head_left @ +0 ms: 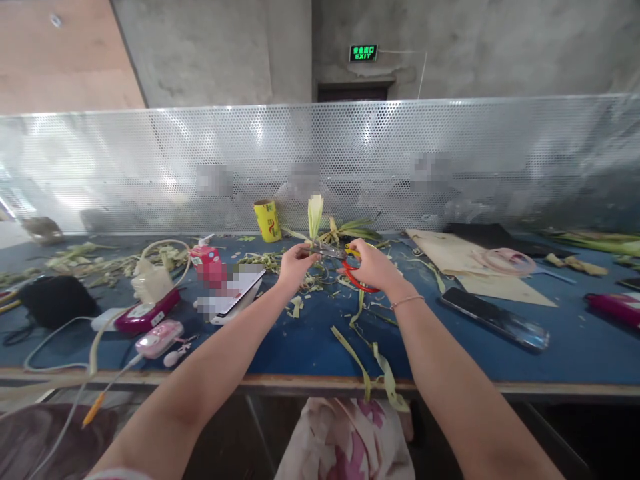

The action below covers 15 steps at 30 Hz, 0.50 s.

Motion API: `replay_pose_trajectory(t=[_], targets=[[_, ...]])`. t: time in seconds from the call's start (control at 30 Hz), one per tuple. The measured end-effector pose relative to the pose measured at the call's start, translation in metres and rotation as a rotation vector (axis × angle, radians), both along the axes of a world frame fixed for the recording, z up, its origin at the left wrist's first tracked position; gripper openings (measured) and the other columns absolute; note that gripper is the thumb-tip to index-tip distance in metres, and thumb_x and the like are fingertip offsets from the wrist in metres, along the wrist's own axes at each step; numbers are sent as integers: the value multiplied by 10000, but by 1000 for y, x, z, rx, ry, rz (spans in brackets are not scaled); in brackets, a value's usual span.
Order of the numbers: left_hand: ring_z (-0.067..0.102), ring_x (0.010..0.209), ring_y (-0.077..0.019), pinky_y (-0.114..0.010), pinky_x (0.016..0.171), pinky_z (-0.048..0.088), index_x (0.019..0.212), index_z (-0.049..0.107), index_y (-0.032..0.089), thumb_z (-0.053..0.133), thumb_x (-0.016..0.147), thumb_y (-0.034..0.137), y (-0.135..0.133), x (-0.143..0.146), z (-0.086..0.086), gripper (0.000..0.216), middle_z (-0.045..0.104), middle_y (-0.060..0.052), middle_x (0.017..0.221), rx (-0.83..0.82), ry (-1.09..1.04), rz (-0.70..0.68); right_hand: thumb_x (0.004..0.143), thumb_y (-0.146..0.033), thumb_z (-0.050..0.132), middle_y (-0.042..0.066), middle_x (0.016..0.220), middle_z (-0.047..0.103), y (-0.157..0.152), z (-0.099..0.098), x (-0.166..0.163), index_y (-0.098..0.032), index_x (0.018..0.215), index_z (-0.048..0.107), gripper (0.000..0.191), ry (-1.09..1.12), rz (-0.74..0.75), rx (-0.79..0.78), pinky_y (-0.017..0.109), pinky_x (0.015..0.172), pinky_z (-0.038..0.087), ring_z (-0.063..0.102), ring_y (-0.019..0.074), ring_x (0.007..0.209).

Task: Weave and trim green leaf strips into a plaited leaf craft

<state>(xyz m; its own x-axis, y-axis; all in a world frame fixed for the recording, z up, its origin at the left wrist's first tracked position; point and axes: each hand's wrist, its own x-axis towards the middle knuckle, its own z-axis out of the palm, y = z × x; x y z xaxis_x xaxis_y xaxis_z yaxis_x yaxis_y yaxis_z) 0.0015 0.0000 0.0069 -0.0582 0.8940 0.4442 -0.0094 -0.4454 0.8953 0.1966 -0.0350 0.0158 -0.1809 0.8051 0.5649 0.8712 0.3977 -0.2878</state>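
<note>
My left hand (296, 270) pinches the base of a pale yellow-green corn husk (315, 217), which stands upright above the fingers. The fingers of my right hand (371, 267) are wrapped round scissors (356, 272) with red and yellow handles. Their blades point left and reach the base of the husk beside my left fingertips. How far apart the blades are is hard to make out. Loose husk scraps (297, 307) lie under and around both hands. Long husk strips (353, 353) run towards the table's front edge.
A yellow roll (269, 221) stands against the perforated metal screen (350, 147). Leftward are a propped phone (243, 291), a red bottle (207, 263), a pink device (159, 339) and cables. Rightward lie a dark phone (495, 319), brown sheets (465, 260) and a tape roll (510, 261).
</note>
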Motion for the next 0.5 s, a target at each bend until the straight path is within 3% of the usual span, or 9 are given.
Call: replay_pose_trajectory(t=[0.13, 0.33, 0.5], targets=[[561, 615, -121, -257, 617, 429, 775, 624, 138, 730, 557, 295, 0, 1, -2, 289, 626, -11, 649, 24, 23, -21, 669, -451, 660, 112, 1028, 625, 0, -1, 0, -204, 1095, 457, 533, 0, -28, 3, 283, 606, 404, 610, 249, 847], [560, 606, -123, -263, 615, 432, 713, 610, 136, 743, 530, 274, -3, 3, -1, 265, 616, -14, 638, -13, 31, 14, 690, -483, 622, 70, 890, 648, -2, 2, 0, -226, 1048, 473, 465, -68, -36, -23, 251, 520, 326, 604, 223, 733], [551, 593, -126, -254, 585, 424, 723, 623, 143, 748, 513, 271, 0, 2, -3, 275, 601, -7, 612, -23, 66, 38, 687, -473, 623, 65, 897, 646, -2, 2, 1, -234, 1035, 484, 445, -71, -38, -20, 245, 531, 316, 596, 215, 748]])
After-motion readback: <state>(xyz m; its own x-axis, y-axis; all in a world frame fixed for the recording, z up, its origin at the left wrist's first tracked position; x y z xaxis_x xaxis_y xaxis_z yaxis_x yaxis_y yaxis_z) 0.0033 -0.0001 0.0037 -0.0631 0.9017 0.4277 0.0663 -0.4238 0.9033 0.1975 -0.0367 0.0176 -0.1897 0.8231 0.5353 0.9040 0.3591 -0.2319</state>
